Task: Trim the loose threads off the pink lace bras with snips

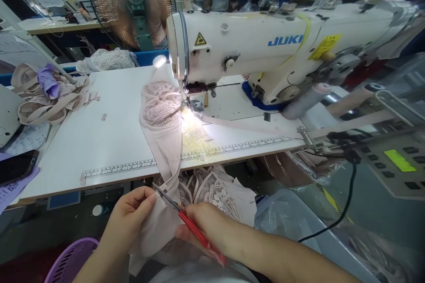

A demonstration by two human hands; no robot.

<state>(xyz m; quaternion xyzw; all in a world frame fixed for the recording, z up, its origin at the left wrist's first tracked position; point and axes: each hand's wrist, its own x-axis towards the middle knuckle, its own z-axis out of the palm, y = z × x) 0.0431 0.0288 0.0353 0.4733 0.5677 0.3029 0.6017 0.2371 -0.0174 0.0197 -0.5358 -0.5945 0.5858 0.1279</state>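
Note:
A pale pink lace bra [162,112] lies on the white sewing table, its cups beside the machine's needle and its band hanging over the front edge. My left hand [134,212] pinches the edge of the band fabric just below the table. In my right hand [206,225] is a pair of red-handled scissors [199,232]; its metal blades point up and left, at the fabric beside my left fingers. Whether the blades are parted is hard to make out. More lace bras [215,194] rest in a heap on my lap.
A white JUKI sewing machine [242,44] stands over the table [116,141], its lamp lit. Straps and fabric [63,93] and a phone [18,168] lie left. A fan [133,4] stands behind. A purple basket [71,258], a plastic-lined bin [299,225] and a control panel [395,161] surround me.

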